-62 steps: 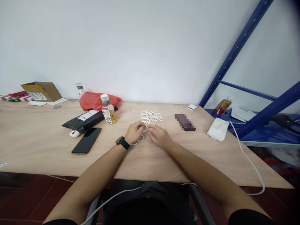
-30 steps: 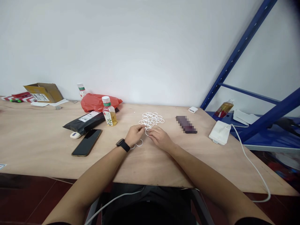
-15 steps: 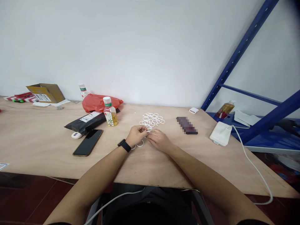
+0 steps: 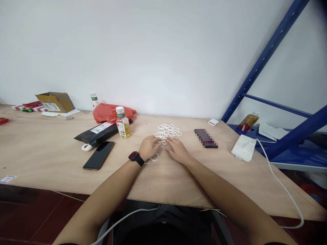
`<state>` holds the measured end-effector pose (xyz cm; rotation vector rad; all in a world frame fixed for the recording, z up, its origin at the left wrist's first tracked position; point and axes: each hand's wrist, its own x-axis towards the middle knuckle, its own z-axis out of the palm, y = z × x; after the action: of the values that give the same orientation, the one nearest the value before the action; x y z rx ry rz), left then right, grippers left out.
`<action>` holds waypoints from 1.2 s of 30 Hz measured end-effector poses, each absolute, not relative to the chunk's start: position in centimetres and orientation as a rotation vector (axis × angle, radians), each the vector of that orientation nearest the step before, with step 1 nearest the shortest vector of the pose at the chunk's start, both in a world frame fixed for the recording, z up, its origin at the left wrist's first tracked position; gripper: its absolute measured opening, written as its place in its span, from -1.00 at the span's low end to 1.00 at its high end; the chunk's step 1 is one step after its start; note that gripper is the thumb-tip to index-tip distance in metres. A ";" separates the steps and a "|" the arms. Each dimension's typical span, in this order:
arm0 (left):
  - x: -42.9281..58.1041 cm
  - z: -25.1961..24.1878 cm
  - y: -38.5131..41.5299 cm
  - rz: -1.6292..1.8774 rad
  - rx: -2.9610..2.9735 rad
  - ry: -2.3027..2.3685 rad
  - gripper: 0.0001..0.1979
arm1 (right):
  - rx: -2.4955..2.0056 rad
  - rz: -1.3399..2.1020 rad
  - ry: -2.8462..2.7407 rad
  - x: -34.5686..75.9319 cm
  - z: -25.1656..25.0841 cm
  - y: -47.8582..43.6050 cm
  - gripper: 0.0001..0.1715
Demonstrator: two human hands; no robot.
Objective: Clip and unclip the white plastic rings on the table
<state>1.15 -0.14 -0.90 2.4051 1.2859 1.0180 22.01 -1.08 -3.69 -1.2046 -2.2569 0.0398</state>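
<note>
A loose pile of thin white rings (image 4: 173, 130) lies on the wooden table in front of my hands. My left hand (image 4: 148, 148), with a black watch on its wrist, is closed at the pile's near left edge. A bit of a white ring shows at its thumb and fingertips; the rest of that ring is hidden. My right hand (image 4: 177, 150) is held low with its fingers stretched out, fingertips touching the near edge of the pile, thumb apart. Another white ring (image 4: 154, 157) lies separately beside my left wrist, with part of one more showing under the wrist.
Left of my hands are a phone (image 4: 99, 156), a white earbud case (image 4: 87, 147), a black parcel (image 4: 95, 134), a drink bottle (image 4: 123, 123) and a red bag (image 4: 107, 114). To the right lie a pixelated dark object (image 4: 205, 138) and a white power bank (image 4: 244, 148) with a cable.
My right hand has come away from the left, its fingers extending forward to the pile. The left hand stays nearly in place. The whole view has shifted slightly.
</note>
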 end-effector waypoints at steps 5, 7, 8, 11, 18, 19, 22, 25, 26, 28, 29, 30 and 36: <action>1.6 -0.1 -1.1 0.707 2.480 1.439 -0.80 | -1.378 0.082 -2.310 22.4 -4.4 -0.7 -0.65; 1.7 0.3 -1.4 0.621 2.486 1.518 -0.75 | -1.373 0.107 -2.286 22.4 -4.3 -1.0 -0.76; 1.7 0.4 -1.4 0.596 2.478 1.552 -0.71 | -1.366 0.119 -2.273 22.4 -4.1 -1.1 -0.83; 1.6 0.3 -1.3 0.609 2.440 1.560 -0.66 | -1.313 0.148 -2.238 22.3 -3.5 -1.4 -0.91; 1.7 -1.6 -0.2 1.082 2.074 1.253 -0.64 | -0.970 0.148 -2.165 21.7 -2.3 -2.3 -0.83; 1.9 -1.7 -0.1 1.116 1.978 1.188 -0.64 | -0.929 0.128 -2.172 21.5 -2.3 -2.4 -0.83; 2.2 -1.6 0.0 1.165 1.695 1.033 -0.67 | -0.858 0.054 -2.192 21.2 -2.4 -2.7 -0.81; 2.6 -1.2 -0.2 1.162 1.508 0.954 -0.69 | -0.830 -0.012 -2.202 21.1 -2.5 -2.8 -0.81; 2.7 -1.1 -0.3 1.166 1.480 0.936 -0.69 | -0.825 -0.030 -2.204 21.1 -2.5 -2.8 -0.81; 2.9 -1.0 -0.5 1.181 1.464 0.914 -0.69 | -0.819 -0.057 -2.210 21.0 -2.6 -2.9 -0.80; 3.0 -0.9 -0.6 1.185 1.466 0.909 -0.69 | -0.818 -0.070 -2.214 21.0 -2.6 -2.9 -0.80; 3.0 -0.9 -0.7 1.184 1.472 0.904 -0.70 | -0.819 -0.081 -2.218 20.9 -2.6 -2.9 -0.79; 2.9 -0.6 -0.9 1.136 1.549 0.889 -0.77 | -0.798 -0.146 -2.236 20.9 -2.8 -3.0 -0.81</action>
<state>2.93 -0.89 -0.63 1.5487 0.8887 1.1365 20.89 -2.97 -2.76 -0.7983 -2.2360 -0.1461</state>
